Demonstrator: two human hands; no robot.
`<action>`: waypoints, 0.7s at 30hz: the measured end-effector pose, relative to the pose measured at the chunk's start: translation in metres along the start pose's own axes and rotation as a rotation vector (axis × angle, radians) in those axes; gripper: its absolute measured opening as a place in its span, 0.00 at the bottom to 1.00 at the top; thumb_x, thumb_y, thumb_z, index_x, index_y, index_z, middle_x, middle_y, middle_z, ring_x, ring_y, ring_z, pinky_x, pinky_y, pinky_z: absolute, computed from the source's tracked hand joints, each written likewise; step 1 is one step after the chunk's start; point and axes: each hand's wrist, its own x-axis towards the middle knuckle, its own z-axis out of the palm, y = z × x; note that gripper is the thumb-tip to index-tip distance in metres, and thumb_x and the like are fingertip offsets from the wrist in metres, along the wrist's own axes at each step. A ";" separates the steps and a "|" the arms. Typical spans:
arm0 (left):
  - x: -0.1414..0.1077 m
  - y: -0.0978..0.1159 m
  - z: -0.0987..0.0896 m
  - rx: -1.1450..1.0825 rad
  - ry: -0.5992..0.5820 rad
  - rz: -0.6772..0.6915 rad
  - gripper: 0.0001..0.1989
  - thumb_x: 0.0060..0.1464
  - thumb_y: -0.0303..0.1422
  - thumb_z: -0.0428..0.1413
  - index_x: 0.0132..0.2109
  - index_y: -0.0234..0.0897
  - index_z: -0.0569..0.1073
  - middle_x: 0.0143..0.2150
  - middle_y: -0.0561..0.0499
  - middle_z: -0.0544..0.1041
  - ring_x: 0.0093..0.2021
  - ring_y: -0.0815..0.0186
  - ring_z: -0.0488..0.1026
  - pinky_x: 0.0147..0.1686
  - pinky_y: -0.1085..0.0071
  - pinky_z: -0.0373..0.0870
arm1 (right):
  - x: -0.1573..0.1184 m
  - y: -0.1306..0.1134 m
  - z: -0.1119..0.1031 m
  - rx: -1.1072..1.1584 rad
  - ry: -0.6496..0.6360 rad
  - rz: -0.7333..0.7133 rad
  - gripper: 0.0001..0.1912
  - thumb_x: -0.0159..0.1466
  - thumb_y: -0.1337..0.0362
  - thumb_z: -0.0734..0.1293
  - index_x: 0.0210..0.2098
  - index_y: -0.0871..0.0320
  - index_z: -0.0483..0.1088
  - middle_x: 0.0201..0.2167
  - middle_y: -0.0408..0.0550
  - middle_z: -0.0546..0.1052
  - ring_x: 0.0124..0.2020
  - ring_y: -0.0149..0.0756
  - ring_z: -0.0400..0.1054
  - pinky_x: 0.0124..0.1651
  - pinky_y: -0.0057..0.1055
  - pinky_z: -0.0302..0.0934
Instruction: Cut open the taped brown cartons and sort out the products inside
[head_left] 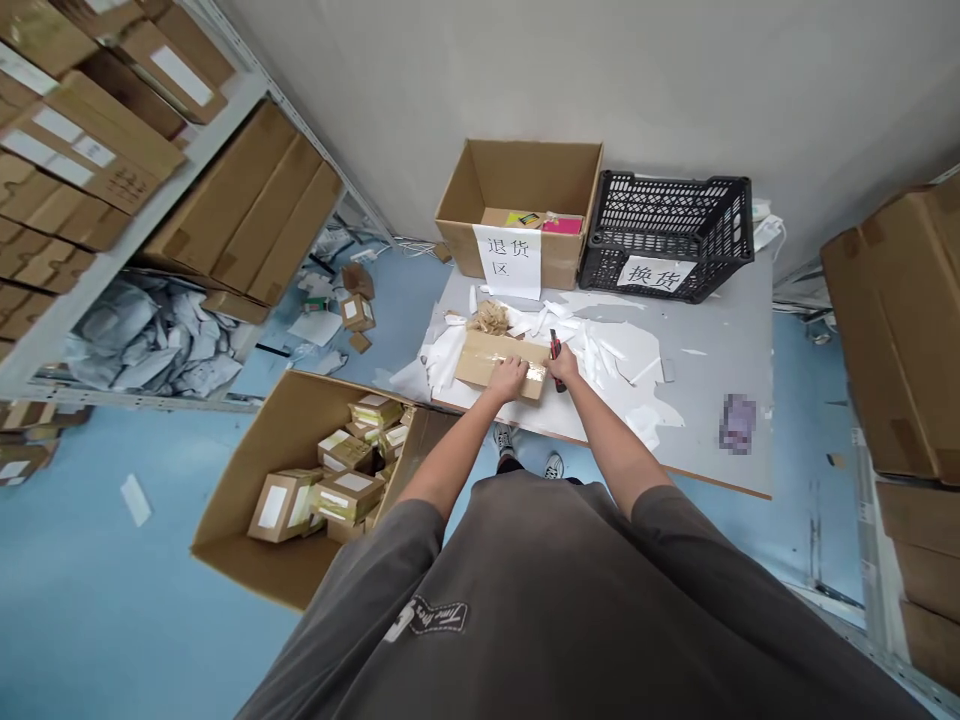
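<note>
Lying at near edge of grey worktable [720, 345], L of ctr: small cardboard carton [480, 352], clear tape on top. L hand [508, 379] laid on carton top, fingers bent, not wrapped round it. R hand [564, 365] clamped on red/blk utility knife [555, 346] at carton's R end; can't tell if blade touches. White paper scraps [600, 345] spread around; crumpled brown paper [490, 317] just behind carton. Further back: open cardboard box [562, 270] w/ paper sign, yellow & pink items inside; just R of it, blk plastic crate [720, 265], also w/ sign. Lower L, beside tbl: big open carton [247, 470] w/ several small taped boxes [350, 495]. Far L: metal shelving [247, 92] w/ stacked cartons.
</note>
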 end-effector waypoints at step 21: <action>0.002 0.011 0.035 -0.067 -0.031 -0.089 0.54 0.47 0.29 0.69 0.77 0.25 0.58 0.80 0.23 0.57 0.78 0.37 0.61 0.72 0.53 0.66 | -0.072 0.039 -0.067 -0.474 -0.438 -0.298 0.19 0.81 0.48 0.56 0.50 0.53 0.72 0.28 0.43 0.79 0.29 0.39 0.77 0.37 0.28 0.64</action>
